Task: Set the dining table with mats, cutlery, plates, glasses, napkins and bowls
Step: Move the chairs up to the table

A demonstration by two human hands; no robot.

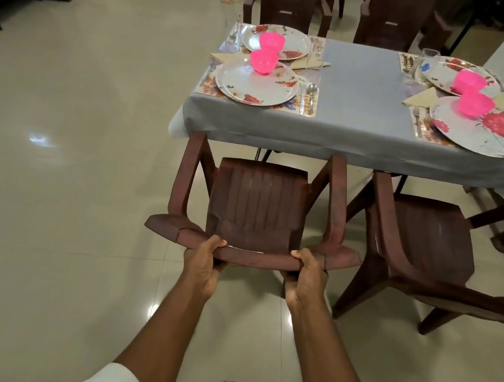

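At frame centre, the left hand (pixel 203 264) and right hand (pixel 307 281) each close a grip on the brown chair's (pixel 258 205) top rail, below the set tabletop (pixel 358 85).

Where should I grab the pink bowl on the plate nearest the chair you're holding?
Come from above, fingers around the pink bowl's sides. It looks upside down on the plate, so no rim shows to pinch, and the rounded walls seem easiest to cup.

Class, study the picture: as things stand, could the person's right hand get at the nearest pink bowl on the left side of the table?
Probably not. The right hand grips the chair back, as does the left hand, and that chair stands between the person and the table. The bowl sits well beyond, on a plate.
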